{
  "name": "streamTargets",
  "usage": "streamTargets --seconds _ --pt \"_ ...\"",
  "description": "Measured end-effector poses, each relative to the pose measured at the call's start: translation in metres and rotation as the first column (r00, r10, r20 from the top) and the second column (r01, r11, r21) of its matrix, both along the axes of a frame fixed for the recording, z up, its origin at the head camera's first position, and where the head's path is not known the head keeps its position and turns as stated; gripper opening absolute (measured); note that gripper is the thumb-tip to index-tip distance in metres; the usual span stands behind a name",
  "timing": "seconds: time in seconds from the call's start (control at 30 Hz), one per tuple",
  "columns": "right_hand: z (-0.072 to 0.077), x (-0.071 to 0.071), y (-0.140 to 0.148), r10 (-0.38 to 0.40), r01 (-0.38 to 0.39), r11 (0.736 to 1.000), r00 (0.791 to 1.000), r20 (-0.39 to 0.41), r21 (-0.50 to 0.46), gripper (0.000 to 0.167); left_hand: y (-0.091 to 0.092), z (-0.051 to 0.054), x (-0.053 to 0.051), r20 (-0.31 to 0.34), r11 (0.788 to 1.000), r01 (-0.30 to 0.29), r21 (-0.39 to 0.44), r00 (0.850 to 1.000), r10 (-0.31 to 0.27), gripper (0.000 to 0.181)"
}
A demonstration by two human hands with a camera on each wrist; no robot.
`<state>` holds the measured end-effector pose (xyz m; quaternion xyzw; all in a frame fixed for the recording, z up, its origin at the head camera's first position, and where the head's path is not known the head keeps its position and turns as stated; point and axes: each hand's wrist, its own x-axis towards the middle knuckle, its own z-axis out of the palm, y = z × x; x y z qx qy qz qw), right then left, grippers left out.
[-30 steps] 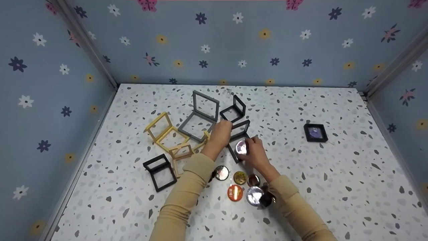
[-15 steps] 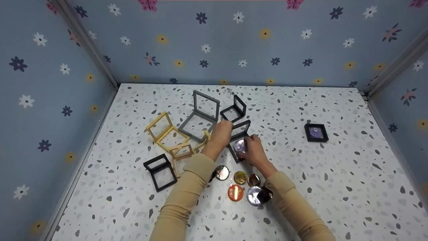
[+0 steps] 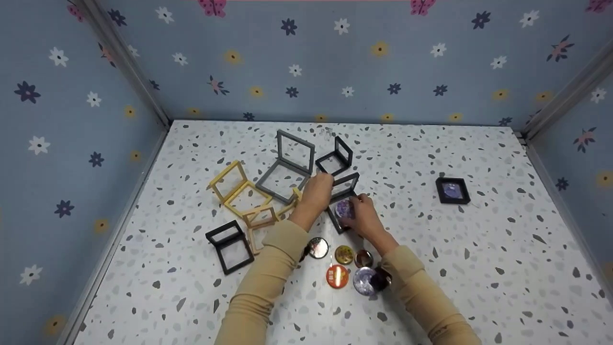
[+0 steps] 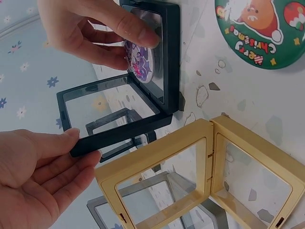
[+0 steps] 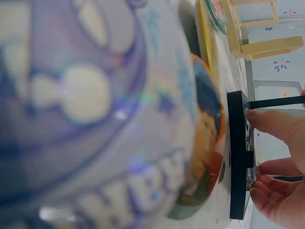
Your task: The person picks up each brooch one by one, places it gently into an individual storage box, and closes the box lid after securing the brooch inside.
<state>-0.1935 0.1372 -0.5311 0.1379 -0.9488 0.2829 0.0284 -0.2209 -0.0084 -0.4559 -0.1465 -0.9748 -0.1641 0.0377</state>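
A hinged black display frame (image 4: 171, 57) with clear film panels stands folded out on the tabletop. My left hand (image 3: 313, 194) pinches the rim of its raised half between thumb and fingers, best seen in the left wrist view. My right hand (image 3: 366, 218) pinches a round purple badge (image 4: 140, 64) at its edges, over the film of the frame's lower half. In the right wrist view my right thumb and fingers (image 5: 281, 167) are at that frame; whether the badge fully touches the film I cannot tell.
Several round badges lie near my forearms, among them an orange one (image 3: 337, 276) and a purple one (image 3: 365, 281). Other unfolded frames stand left and behind: yellow (image 3: 232, 194), grey (image 3: 282, 179), black (image 3: 234, 251). A black frame with a purple badge (image 3: 452, 190) lies far right.
My right hand has tilted the purple badge down flatter onto the frame's lower half, so its glare gives way to the printed pattern. The left hand keeps its place.
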Motion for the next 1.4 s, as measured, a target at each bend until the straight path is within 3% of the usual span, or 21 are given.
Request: streamTargets --seconds 0.5,0.77,1.17,1.4 --pt "0.006 0.014 0.02 -0.026 0.029 0.994 0.999 0.033 -0.106 0.07 0.001 0.0 0.001 0.014 1.0 -0.004 0.013 1.0 0.004 0.012" --pt "0.0 0.016 0.033 -0.071 0.078 0.994 0.994 0.089 -0.078 0.074 0.001 0.0 0.004 0.009 1.0 0.0 0.017 1.0 0.0 0.011" --pt "-0.006 0.013 0.042 -0.072 0.08 0.993 0.993 0.098 -0.086 0.046 0.004 0.001 0.013 0.018 0.999 0.031 0.032 0.999 -0.031 0.013" --pt "-0.008 0.011 0.044 -0.078 0.094 0.988 0.988 0.131 -0.121 0.043 0.007 0.001 0.019 0.011 0.998 0.066 -0.009 0.998 -0.066 0.01"
